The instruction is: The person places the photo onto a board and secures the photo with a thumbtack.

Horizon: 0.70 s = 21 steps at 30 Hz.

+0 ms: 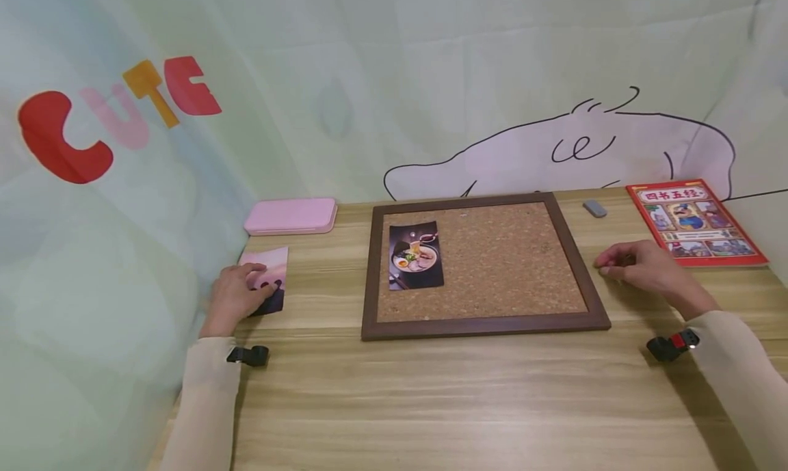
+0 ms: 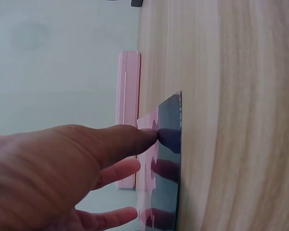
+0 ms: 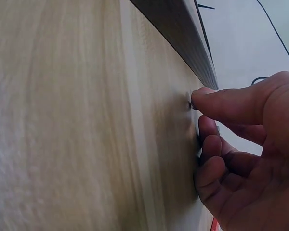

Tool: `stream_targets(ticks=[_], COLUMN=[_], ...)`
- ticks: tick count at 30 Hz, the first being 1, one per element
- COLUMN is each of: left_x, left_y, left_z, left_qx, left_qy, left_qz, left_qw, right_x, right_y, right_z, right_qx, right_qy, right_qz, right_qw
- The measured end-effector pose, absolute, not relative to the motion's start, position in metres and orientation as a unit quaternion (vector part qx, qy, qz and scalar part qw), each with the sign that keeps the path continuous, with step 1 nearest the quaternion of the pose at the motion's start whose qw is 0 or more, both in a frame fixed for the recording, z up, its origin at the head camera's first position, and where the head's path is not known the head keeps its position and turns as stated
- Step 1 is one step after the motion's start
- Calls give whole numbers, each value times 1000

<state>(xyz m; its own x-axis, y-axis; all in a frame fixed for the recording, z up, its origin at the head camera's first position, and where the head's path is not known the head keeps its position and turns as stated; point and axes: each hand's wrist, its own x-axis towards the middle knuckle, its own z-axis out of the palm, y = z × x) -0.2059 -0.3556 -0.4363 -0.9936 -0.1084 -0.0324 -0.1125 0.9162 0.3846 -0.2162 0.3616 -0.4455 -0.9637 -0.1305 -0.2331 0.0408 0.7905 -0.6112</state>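
At the left, my left hand point(image 1: 232, 297) rests with spread fingers on a glossy photo point(image 1: 275, 262), pink above and dark below. In the left wrist view the thumb point(image 2: 139, 139) touches the photo's shiny face. Right of the board, my right hand point(image 1: 646, 269) is low over the table with curled fingers. A tiny pale, pin-like thing point(image 3: 189, 102) shows at its thumb tip, partly hidden. Between the hands lies a brown-framed cork board point(image 1: 505, 273). A ramen picture point(image 1: 416, 256) lies on its left part, with a small shiny spot near the top.
Behind the left hand is a pink case point(image 1: 291, 214). A grey eraser point(image 1: 594, 208) lies beyond the board's right corner, and a red picture book point(image 1: 695, 221) is behind the right hand. Printed curtains point(image 1: 345, 81) border the wooden table point(image 1: 431, 402) at the back and left.
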Motion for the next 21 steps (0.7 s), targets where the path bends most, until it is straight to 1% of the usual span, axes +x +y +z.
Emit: stream_targets(ticks=[11,17,21], left_x=[-205,-206,-206], left_y=[-356,-358,-359], left_z=[-437,-437,-437], left_qx=[-79,-78,-87], left_qy=[979,981,976], left_qz=[187,174,196], left_qw=[22,42,37], right_x=[-214,-214,-214], right_y=[358,358,359], right_z=[-448,-449,-449], right_qx=[-27,-15,-1], right_qy=[943,939,936], right_qz=[-312,-323,-332], right_qw=[113,116,118])
